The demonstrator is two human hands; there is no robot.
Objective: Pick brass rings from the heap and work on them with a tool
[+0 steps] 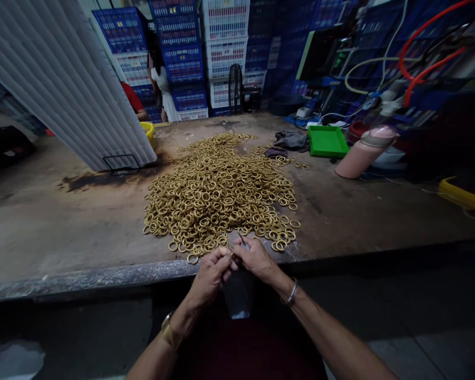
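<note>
A large heap of gold-coloured metal rings (217,192) lies spread over the worktable in front of me. At the table's front edge, just below the heap, my two hands meet fingertip to fingertip. My left hand (212,272) is closed in a pinch on what looks like one metal ring, mostly hidden by the fingers. My right hand (258,259) is closed around a thin, dark, pointed tool (242,240), whose tip sticks up past the thumb and forefinger. The exact kind of tool cannot be made out.
A tall ribbed grey panel (91,89) leans over the table's left, beside a yellow tub (148,133). Grey gloves (291,140), a green tray (328,141) and a tilted pink cylinder (364,153) stand right. Stacked crates (182,63) and people are behind.
</note>
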